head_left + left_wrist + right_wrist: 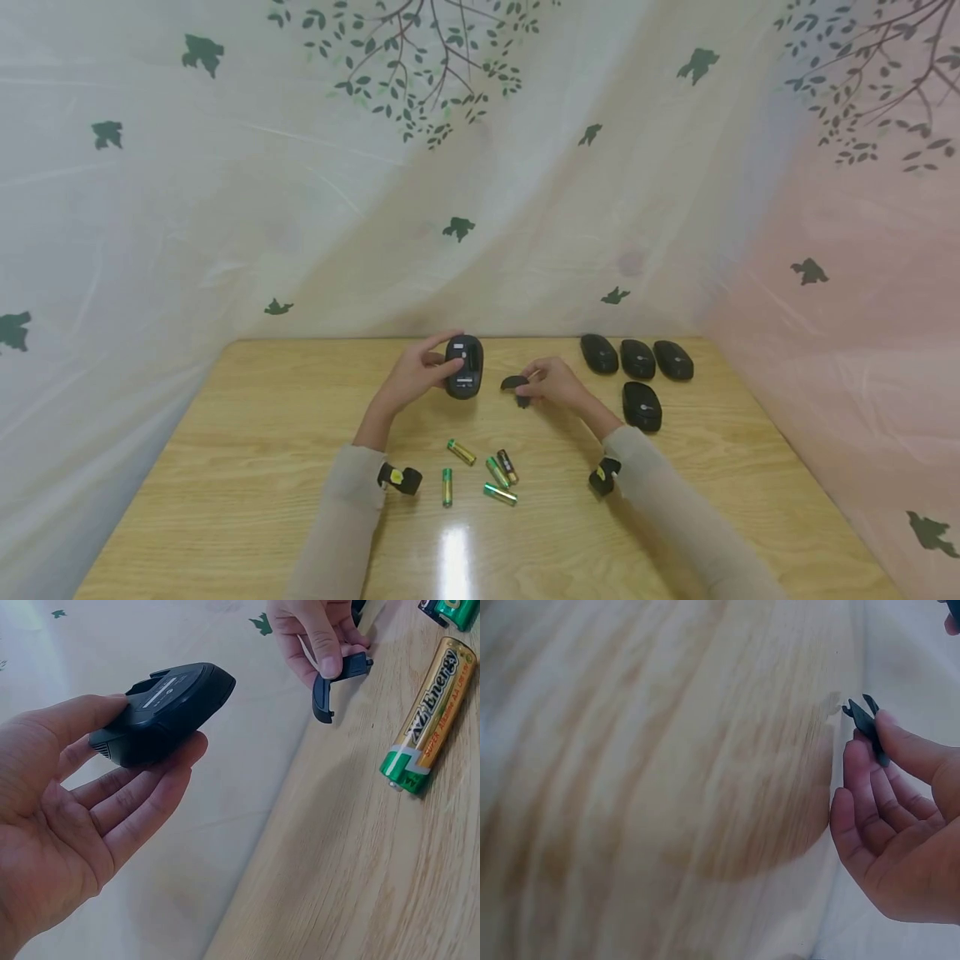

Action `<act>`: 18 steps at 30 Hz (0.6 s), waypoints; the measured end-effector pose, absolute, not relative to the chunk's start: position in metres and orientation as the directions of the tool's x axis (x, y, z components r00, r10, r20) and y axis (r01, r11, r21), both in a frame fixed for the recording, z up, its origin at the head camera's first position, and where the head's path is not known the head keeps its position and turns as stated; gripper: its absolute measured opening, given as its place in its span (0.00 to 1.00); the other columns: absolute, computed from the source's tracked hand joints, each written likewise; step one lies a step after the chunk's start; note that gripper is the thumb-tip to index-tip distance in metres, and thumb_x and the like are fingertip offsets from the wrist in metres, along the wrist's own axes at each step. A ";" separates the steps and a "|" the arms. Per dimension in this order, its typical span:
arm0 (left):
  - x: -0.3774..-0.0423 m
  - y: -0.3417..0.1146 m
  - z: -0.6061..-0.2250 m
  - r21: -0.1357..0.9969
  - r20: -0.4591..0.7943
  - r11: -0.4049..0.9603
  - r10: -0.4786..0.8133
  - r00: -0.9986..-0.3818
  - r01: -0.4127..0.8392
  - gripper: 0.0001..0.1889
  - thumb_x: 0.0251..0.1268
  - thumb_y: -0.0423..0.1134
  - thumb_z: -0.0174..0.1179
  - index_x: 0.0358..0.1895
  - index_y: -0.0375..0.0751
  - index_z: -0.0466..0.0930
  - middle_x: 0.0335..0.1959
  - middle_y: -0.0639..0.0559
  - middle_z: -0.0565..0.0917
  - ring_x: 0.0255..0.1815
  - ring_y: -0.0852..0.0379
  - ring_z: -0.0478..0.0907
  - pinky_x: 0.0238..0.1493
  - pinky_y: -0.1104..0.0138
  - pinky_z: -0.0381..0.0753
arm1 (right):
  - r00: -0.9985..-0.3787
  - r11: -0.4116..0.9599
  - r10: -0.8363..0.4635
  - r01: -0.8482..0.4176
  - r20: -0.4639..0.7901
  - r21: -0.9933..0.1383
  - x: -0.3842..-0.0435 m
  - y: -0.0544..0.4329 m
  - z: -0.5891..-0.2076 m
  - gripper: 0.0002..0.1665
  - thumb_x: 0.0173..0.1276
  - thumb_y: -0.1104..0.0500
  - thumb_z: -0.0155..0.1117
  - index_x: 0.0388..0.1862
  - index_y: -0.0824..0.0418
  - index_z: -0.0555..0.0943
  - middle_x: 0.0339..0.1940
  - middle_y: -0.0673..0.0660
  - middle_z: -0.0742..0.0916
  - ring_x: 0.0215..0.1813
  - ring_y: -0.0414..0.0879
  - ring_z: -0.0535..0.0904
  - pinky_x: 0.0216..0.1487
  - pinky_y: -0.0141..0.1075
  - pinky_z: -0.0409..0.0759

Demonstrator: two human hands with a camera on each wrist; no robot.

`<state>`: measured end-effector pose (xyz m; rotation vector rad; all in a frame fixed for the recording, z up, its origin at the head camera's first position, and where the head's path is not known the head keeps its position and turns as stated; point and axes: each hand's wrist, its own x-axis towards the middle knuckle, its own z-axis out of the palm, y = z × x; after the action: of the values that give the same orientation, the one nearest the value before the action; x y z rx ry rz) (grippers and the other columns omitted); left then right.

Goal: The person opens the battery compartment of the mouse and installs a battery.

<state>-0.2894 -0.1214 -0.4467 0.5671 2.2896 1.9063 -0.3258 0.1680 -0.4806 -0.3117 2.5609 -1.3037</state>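
My left hand (414, 377) holds a black computer mouse (464, 385) with its underside turned up toward the head camera, showing an open battery slot and white labels. In the left wrist view the thumb presses on the underside of the mouse (176, 697) while the fingers support it from below. To the right, my right hand (557, 385) pinches a black battery cover (514, 382) between thumb and fingers. That cover (346, 671) looks bent, with small tabs at its end, in the left wrist view. The two hands are apart, both above the wooden table.
Several AA batteries lie on the table (300, 433) between the forearms, among them a green-and-gold battery (461, 452) and a black-and-gold battery (507, 467). Several more black mice stand at the back right, the nearest mouse (642, 407) beside the right wrist. A patterned curtain (375, 250) hangs behind the table.
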 end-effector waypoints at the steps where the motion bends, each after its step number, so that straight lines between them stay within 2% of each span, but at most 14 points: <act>1: -0.290 -0.121 -0.447 0.967 0.152 0.143 0.349 -0.925 0.213 0.29 0.73 0.36 0.63 0.75 0.48 0.69 0.56 0.26 0.82 0.45 0.43 0.88 0.42 0.53 0.91 | -0.946 0.582 -0.297 -0.074 -0.127 -0.810 -0.326 0.168 -0.480 0.16 0.63 0.62 0.76 0.46 0.70 0.85 0.25 0.54 0.89 0.24 0.42 0.82 0.27 0.30 0.78; 9: -0.288 -0.119 -0.446 0.966 0.155 0.143 0.350 -0.924 0.216 0.30 0.73 0.36 0.63 0.76 0.47 0.68 0.57 0.25 0.82 0.46 0.40 0.88 0.43 0.50 0.90 | -0.954 0.639 -0.267 -0.068 -0.138 -0.766 -0.329 0.163 -0.480 0.15 0.64 0.60 0.76 0.45 0.67 0.86 0.29 0.55 0.87 0.27 0.41 0.81 0.28 0.30 0.77; 18: -0.289 -0.119 -0.449 0.962 0.161 0.153 0.353 -0.922 0.227 0.29 0.73 0.36 0.63 0.75 0.47 0.69 0.57 0.26 0.82 0.46 0.41 0.88 0.43 0.49 0.90 | -0.955 0.679 -0.249 -0.053 -0.162 -0.732 -0.332 0.162 -0.481 0.16 0.64 0.59 0.76 0.46 0.67 0.86 0.28 0.54 0.85 0.27 0.42 0.78 0.27 0.29 0.75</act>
<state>-0.2888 -0.1194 -0.4487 0.5822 2.3062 1.8929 -0.3322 0.1622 -0.4815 -0.2422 2.6447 -1.1418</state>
